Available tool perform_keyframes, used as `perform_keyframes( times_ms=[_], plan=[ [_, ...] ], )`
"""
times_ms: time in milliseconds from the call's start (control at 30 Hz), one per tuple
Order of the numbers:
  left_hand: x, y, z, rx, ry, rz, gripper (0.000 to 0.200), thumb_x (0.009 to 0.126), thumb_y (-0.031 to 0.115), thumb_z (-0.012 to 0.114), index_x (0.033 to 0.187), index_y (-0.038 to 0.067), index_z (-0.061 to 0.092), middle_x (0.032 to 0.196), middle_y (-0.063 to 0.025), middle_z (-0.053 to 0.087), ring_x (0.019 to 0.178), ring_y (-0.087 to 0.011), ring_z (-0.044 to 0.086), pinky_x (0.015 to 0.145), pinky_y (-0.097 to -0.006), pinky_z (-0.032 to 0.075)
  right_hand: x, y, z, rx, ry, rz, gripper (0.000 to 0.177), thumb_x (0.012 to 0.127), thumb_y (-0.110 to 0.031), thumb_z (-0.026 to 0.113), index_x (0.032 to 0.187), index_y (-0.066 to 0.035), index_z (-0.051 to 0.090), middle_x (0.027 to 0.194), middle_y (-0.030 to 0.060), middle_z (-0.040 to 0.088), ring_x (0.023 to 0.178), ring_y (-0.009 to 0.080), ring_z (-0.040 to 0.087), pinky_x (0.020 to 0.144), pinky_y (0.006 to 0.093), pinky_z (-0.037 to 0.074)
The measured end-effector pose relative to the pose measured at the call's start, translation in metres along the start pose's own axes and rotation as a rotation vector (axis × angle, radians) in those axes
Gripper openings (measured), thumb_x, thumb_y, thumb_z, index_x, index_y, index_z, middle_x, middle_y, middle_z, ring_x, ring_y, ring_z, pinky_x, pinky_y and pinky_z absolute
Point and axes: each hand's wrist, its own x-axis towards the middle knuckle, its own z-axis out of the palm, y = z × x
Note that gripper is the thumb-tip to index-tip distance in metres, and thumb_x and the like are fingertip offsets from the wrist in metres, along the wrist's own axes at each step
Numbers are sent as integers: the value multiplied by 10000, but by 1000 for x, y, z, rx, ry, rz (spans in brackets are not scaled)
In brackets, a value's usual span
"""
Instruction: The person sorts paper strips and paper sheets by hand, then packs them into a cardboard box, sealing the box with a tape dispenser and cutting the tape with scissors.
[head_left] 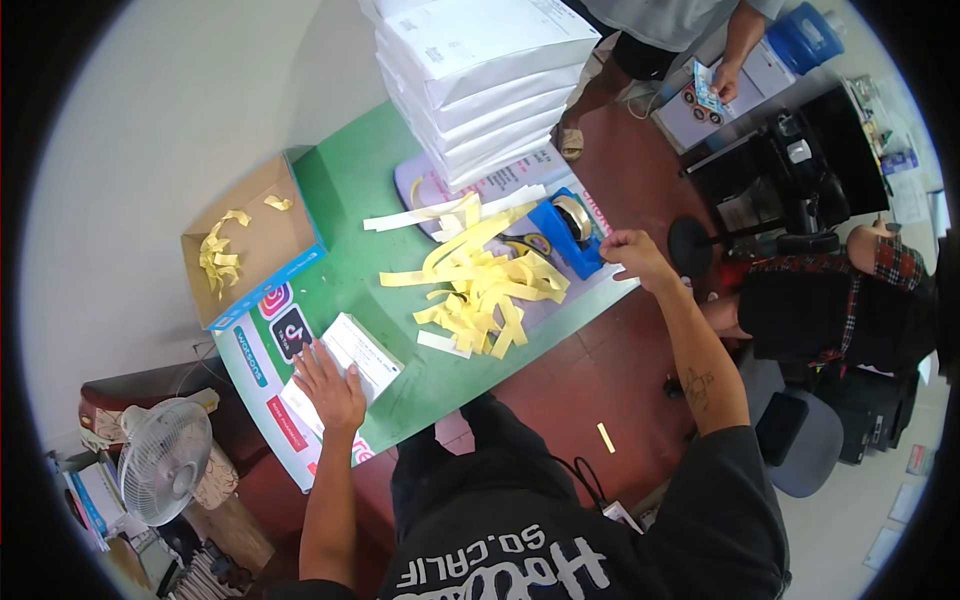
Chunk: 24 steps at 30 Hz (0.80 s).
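My left hand (333, 388) lies flat with its fingers spread on a stack of white printed paper slips (362, 352) near the table's front left. At the table's right edge, my right hand (645, 262) has thumb and fingers pinched together, close beside a blue tape dispenser (577, 258). Whatever is in that pinch is too small to make out. The dispenser carries a roll of tape (571, 216). Between the hands spreads a loose heap of yellow paper strips (480, 290), with yellow-handled scissors (528, 243) partly under it.
Tall white wrapped paper bundles (480, 90) rise at the table's back. An open cardboard box (255, 235) with yellow scraps sits on the left. A fan (165, 462) stands lower left. Another person's hand (726, 82) holds something colourful; a seated person (840, 305) is at right.
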Motion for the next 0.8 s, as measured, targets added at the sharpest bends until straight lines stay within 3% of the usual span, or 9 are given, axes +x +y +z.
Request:
perform_keyframes(
  times_ms=[267,367,567,667,800],
  plan=[
    [0,1,2,1,26,2,735,983,418,427,1544,3,194,1563,-290,202,1455,-509,116,1147,-646,96,-5,6,1,137,0,-37,135,861,-155,703,939,-53,661,1003,47,640,888,143,627,705,352,578],
    [0,2,0,4,27,-5,735,984,428,420,1545,9,196,1567,-281,202,1458,-499,118,1150,-642,100,-15,20,1,372,-23,-96,100,852,-115,695,919,-53,654,976,26,630,926,128,598,731,335,559],
    [-1,2,2,28,25,-12,734,985,428,416,1551,21,184,1580,-265,181,1462,-488,121,1153,-636,102,-9,61,5,500,-24,-210,50,836,-61,672,875,-36,653,891,1,629,771,95,584,760,280,540],
    [0,2,3,33,34,-5,743,979,419,433,1554,25,175,1588,-260,164,1463,-488,119,1154,-635,100,-3,66,8,165,94,-270,60,802,-33,661,858,-27,678,788,25,657,691,127,619,708,294,530],
    [0,4,2,19,25,-23,771,960,410,470,1559,33,165,1599,-258,135,1467,-489,106,1154,-637,94,13,100,10,-241,508,-206,108,774,-8,645,868,-24,695,711,95,685,699,184,677,653,350,527]
  ],
)
